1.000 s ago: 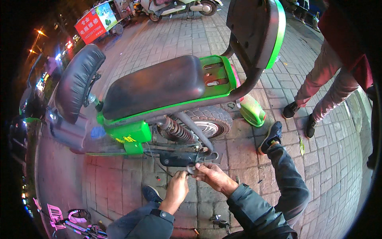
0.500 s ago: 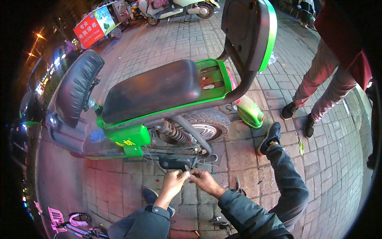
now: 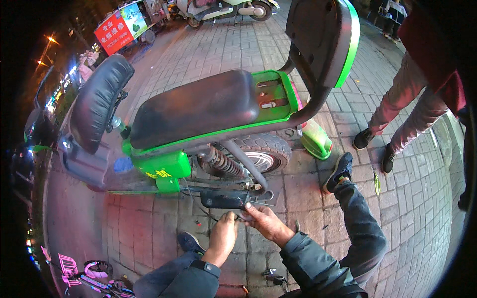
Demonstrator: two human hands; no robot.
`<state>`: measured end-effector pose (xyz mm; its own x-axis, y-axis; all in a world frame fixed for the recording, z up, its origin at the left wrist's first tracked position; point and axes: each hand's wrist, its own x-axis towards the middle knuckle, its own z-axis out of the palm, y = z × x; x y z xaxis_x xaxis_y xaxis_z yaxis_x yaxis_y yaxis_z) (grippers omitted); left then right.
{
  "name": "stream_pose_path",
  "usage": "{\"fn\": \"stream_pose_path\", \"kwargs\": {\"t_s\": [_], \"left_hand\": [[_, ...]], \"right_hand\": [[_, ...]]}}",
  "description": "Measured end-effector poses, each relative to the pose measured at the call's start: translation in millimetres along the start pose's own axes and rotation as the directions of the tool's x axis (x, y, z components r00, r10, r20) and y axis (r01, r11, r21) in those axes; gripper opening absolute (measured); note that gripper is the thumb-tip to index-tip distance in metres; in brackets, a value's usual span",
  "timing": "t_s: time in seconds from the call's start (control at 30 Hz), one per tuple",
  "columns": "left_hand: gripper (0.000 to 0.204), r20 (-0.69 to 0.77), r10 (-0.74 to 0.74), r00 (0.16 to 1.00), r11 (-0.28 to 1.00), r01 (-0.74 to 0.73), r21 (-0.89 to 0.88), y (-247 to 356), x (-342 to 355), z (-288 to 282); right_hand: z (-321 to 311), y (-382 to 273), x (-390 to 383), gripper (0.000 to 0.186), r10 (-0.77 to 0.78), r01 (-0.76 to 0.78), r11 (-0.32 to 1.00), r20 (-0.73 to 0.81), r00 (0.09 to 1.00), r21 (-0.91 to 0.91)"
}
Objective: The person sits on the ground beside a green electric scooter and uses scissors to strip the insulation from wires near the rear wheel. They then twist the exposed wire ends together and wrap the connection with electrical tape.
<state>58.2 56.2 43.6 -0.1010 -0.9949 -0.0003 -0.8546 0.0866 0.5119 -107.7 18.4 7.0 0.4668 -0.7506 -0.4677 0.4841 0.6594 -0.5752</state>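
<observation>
Behind the rear frame of a green and black electric scooter [image 3: 194,107], both my hands work low beside a black elongated box [image 3: 222,199]. A thin dark cable [image 3: 202,209] loops down from the scooter to my left hand [image 3: 224,237], whose fingers are pinched on it. My right hand [image 3: 271,224] is closed against the box's right end, thumb on top. What its fingers grip is small and mostly hidden. A thin pale wire [image 3: 262,203] sticks out past that thumb. The fingertips of both hands nearly meet.
The rear wheel [image 3: 263,156] and shock absorber [image 3: 223,164] are just beyond my hands. A green fender piece [image 3: 317,141] lies on the paving. Small tools [image 3: 275,278] lie near my right forearm. At right stands a person [image 3: 402,104]; a pink bicycle [image 3: 89,278] is lower left.
My right hand has moved up and right, to the end of the black box. My left hand has lowered slightly and turned. The view has shifted a little.
</observation>
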Motion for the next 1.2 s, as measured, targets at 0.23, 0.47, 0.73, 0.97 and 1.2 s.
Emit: {"fn": "stream_pose_path", "kwargs": {"t_s": [0.23,0.47,0.73,0.97,1.2], "left_hand": [[0.035,-0.009,-0.095,0.995,0.992,0.094,-0.089,0,11,5],[0.039,0.183,-0.153,0.971,0.962,0.189,-0.196,-23,30,3],[0.023,0.135,-0.075,0.988,0.993,0.087,-0.083,-10,27,10],[0.022,0.319,-0.205,0.925,0.964,0.247,-0.096,-7,35,19],[0.027,0.174,-0.208,0.962,0.954,0.239,-0.182,0,32,16]], "right_hand": [[-11,12,-14,0.025,0.026,-0.017,0.999,-0.179,0.984,0.052],[-9,42,4,0.032,-0.166,0.216,0.918,0.171,0.971,-0.334],[-18,39,-12,0.040,-0.379,0.293,0.593,0.062,0.923,-0.750],[-9,27,-6,0.041,-0.200,0.140,0.907,-0.113,0.973,-0.396],[-18,20,4,0.041,-0.226,0.203,0.551,0.089,0.970,-0.810]]}}
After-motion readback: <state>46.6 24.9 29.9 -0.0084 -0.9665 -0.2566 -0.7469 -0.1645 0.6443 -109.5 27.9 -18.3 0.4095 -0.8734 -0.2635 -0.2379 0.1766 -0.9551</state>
